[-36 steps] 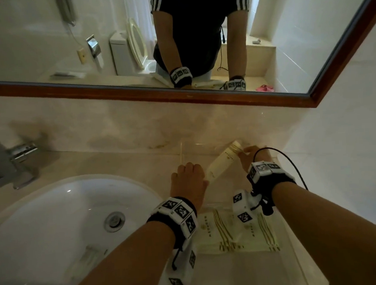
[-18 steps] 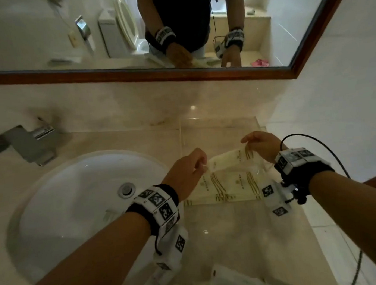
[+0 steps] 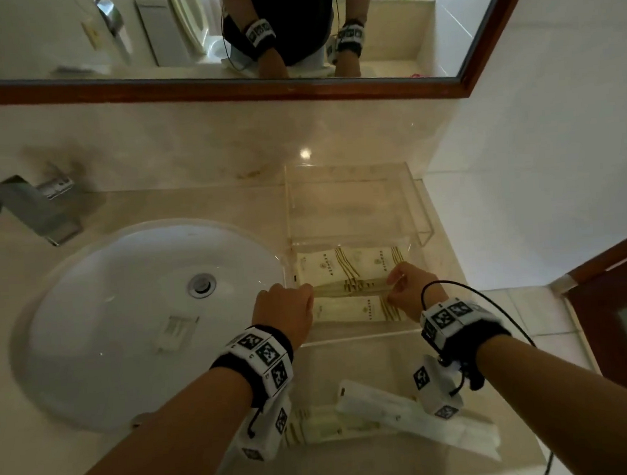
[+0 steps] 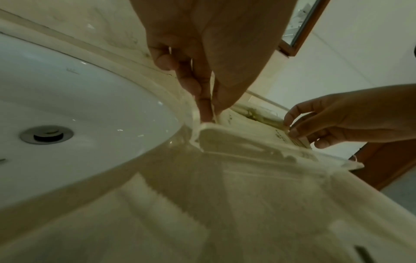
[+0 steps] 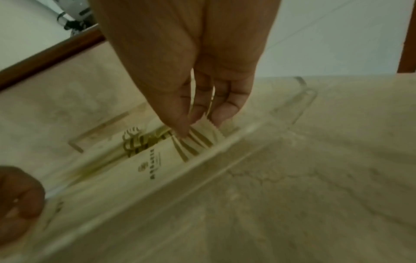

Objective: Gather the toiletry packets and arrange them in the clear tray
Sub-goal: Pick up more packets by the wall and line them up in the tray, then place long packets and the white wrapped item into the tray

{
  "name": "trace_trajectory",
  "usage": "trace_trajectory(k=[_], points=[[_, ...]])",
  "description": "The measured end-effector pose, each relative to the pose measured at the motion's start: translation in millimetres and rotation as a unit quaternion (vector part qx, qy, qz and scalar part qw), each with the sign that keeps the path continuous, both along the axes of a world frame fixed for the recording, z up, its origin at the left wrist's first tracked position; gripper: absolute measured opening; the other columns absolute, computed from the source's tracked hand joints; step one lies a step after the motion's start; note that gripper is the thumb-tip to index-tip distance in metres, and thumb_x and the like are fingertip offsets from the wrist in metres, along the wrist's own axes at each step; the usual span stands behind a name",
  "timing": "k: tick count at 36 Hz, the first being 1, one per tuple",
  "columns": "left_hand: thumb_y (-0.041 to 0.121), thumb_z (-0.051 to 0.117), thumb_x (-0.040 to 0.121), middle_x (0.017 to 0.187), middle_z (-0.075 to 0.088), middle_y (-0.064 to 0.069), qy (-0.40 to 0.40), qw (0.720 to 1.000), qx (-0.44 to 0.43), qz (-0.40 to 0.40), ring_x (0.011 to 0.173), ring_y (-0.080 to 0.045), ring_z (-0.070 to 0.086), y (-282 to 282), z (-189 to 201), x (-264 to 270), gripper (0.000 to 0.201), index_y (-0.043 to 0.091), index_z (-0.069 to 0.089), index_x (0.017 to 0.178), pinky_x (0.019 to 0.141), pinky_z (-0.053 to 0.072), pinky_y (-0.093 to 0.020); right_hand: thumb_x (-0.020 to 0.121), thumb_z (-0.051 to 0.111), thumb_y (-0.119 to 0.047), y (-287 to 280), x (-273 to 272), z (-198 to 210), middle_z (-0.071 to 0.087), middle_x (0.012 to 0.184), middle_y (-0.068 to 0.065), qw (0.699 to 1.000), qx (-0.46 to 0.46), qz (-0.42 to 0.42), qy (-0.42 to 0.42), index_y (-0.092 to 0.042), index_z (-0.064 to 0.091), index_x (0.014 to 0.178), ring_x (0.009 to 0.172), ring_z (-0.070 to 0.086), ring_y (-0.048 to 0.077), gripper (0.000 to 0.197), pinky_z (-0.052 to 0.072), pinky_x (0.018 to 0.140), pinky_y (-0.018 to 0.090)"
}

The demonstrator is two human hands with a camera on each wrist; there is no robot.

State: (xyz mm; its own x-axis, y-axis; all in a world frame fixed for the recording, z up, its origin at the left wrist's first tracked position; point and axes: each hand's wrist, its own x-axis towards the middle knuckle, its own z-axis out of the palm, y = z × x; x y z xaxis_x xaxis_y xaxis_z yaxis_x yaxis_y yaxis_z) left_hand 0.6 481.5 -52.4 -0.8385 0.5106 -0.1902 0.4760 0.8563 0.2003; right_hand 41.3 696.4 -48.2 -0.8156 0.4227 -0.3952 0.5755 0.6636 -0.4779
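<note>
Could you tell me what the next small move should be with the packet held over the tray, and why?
Probably lower the held packet flat into the clear tray and let go. The left hand and right hand pinch its two ends just above the packets already lying there, so it seems lined up. More packets wait on the counter nearer the person.

I see the clear tray [image 3: 354, 201] on the counter [image 3: 198, 201], just right of the sink [image 3: 125, 324] and against the back wall, under the mirror [image 3: 67, 32]. Packets [image 3: 347, 268] lie in its near half; more packets [image 3: 409, 412] lie on the counter in front. The faucet [image 3: 39, 208] stands behind the sink, far left.
</note>
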Motion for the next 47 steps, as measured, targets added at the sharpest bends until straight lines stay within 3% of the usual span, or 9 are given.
trace_trajectory(k=[6,11,18,23,27,33,40,44,47], points=[[0.015,0.037,0.095,0.108,0.065,-0.006,0.006,0.999,-0.037,-0.007,0.105,-0.027,0.051,2,-6,-2,0.025,0.019,0.059,0.108,0.086,0.041,-0.035,0.079,0.06,-0.006,-2,-3,-7,0.062,0.092,0.01,1.0,0.014,-0.013,0.007,-0.018,0.045,0.09,0.086,0.059,0.028,0.022,0.048,0.076,0.032],[0.021,0.045,0.094,0.123,0.048,-0.007,-0.006,1.0,-0.02,-0.006,0.111,-0.026,0.048,-6,-7,-3,0.028,0.021,0.057,0.119,0.091,0.042,-0.035,0.08,0.061,-0.009,-1,3,-4,0.063,0.11,0.012,0.999,0.028,-0.002,0.026,-0.01,0.053,0.11,0.094,0.058,0.028,0.031,0.046,0.077,0.03],[0.028,0.05,0.092,0.124,0.05,-0.006,-0.028,1.0,0.014,-0.007,0.114,-0.026,0.047,-18,12,8,0.027,0.022,0.057,0.117,0.094,0.042,-0.037,0.081,0.062,-0.012,-5,21,13,0.064,0.106,0.009,0.996,0.035,0.035,0.071,-0.01,0.057,0.105,0.094,0.06,0.026,0.024,0.049,0.084,0.034],[0.028,0.048,0.092,0.121,0.056,-0.003,-0.04,0.999,0.023,-0.02,0.113,-0.024,0.05,-34,28,23,0.025,0.023,0.058,0.115,0.095,0.041,-0.036,0.083,0.062,-0.012,-27,39,28,0.067,0.093,0.006,0.994,0.013,0.079,0.076,-0.017,0.063,0.088,0.085,0.061,0.023,0.007,0.049,0.075,0.029],[0.028,0.046,0.093,0.116,0.059,0.0,-0.032,0.999,0.028,-0.034,0.109,-0.023,0.052,-58,36,36,0.022,0.024,0.058,0.111,0.095,0.042,-0.036,0.085,0.063,-0.014,-59,60,35,0.064,0.088,-0.001,0.988,0.006,0.152,0.038,-0.014,0.069,0.093,0.08,0.057,0.013,0.01,0.048,0.077,0.022],[0.028,0.043,0.093,0.112,0.06,0.0,-0.052,0.998,0.011,-0.021,0.106,-0.022,0.053,-113,34,57,0.02,0.024,0.057,0.108,0.093,0.043,-0.034,0.087,0.059,-0.022,-113,81,29,0.062,0.092,-0.003,0.98,0.0,0.2,-0.017,-0.019,0.069,0.099,0.082,0.054,0.012,0.017,0.049,0.083,0.026],[0.025,0.041,0.094,0.113,0.059,-0.001,-0.083,0.996,-0.011,0.002,0.105,-0.022,0.054,-169,23,90,0.021,0.023,0.057,0.108,0.093,0.043,-0.033,0.088,0.054,-0.02,-165,89,24,0.063,0.104,0.002,0.98,0.0,0.19,-0.061,-0.021,0.067,0.103,0.09,0.058,0.017,0.02,0.051,0.085,0.028],[0.026,0.041,0.095,0.118,0.057,-0.001,-0.091,0.996,-0.001,-0.024,0.11,-0.022,0.052,-168,19,110,0.023,0.024,0.056,0.112,0.095,0.041,-0.033,0.087,0.052,-0.021,-175,109,21,0.065,0.114,0.006,0.982,0.043,0.163,-0.09,-0.022,0.067,0.103,0.104,0.061,0.024,0.022,0.052,0.093,0.036],[0.029,0.044,0.094,0.127,0.052,0.0,-0.102,0.993,0.009,-0.055,0.116,-0.023,0.049,-151,13,124,0.029,0.026,0.053,0.121,0.098,0.04,-0.036,0.088,0.052,-0.017,-171,134,15,0.059,0.122,0.006,0.982,0.084,0.135,-0.102,-0.019,0.062,0.112,0.113,0.056,0.023,0.026,0.045,0.098,0.031]])
